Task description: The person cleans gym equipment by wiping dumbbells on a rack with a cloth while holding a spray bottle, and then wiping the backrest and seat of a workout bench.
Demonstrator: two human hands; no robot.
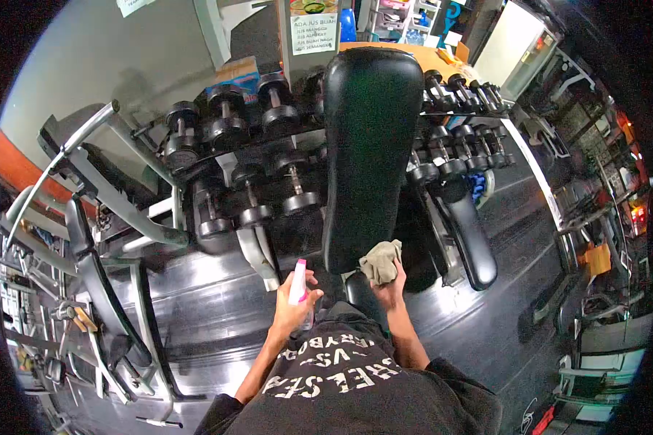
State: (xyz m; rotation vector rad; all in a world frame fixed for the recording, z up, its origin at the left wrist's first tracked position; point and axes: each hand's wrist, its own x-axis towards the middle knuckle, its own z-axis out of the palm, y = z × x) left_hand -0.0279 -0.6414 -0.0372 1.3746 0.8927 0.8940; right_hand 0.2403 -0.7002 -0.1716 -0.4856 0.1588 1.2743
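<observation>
My left hand (pixel 289 313) is closed around a spray bottle with a white and pink head (pixel 298 284). Most of the bottle's body is hidden behind the fingers and against the dark shirt. A crumpled grey-beige cloth (pixel 381 262) is bunched in my right hand (pixel 391 292), held up at the lower right corner of a black padded bench backrest (pixel 372 138). That long pad rises in front of me, between my hands and the dumbbell rack. Whether the cloth touches the pad I cannot tell.
Behind the pad, a two-tier rack holds several black dumbbells (pixel 225 119). Another black bench (pixel 471 243) stands to the right. Metal-framed gym machines (pixel 98 290) fill the left side. Black flooring (pixel 218 290) shows between the equipment, and a paper sign (pixel 314 34) hangs beyond the rack.
</observation>
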